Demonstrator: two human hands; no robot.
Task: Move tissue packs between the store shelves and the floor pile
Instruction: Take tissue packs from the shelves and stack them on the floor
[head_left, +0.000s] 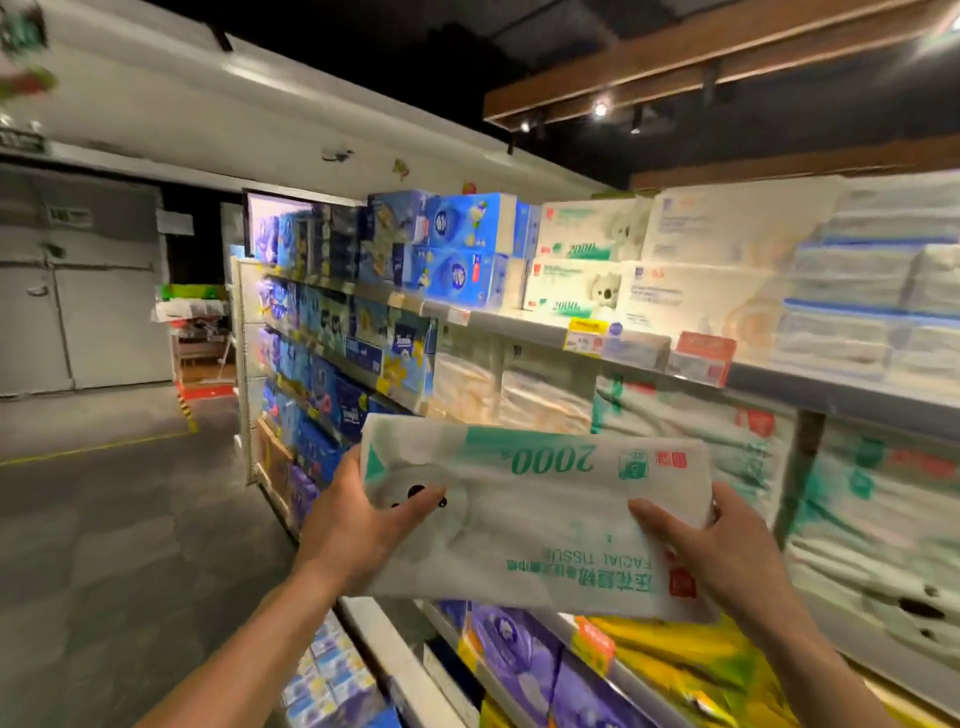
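Desk: What does the head view show?

Photographer: A person stands in a store aisle with a white-and-green tissue pack (535, 514) held out in front of the shelves. The left hand (363, 525) is closed on the pack's left end, thumb on top by the printed bear face. The right hand (727, 551) grips the right end, thumb across the top face. The pack is upside down to the viewer, its "2000" reading inverted, and it hangs clear of any shelf.

Desk: Where is it against the stock?

Photographer: Below the upper shelf (519, 318), where matching white boxes (582, 291) with the same green "2000" sit in stacked rows beside blue packs (467, 244). Purple packs (524, 654) and yellow packs (675, 660) lie on the lower shelf beneath the hands. No floor pile is in view, so I cannot tell which way this pack is headed.

Desk: How should the step be done well?

Photographer: My judgement: keep both ends gripped so the soft wrap does not sag. If it is bound for the upper shelf, turn it so the print reads upright, lift it above the price tags (587, 335) on the shelf's lip, and slide it in flat onto the matching row. The view is blurred at the right edge, so gaps there are hard to judge.
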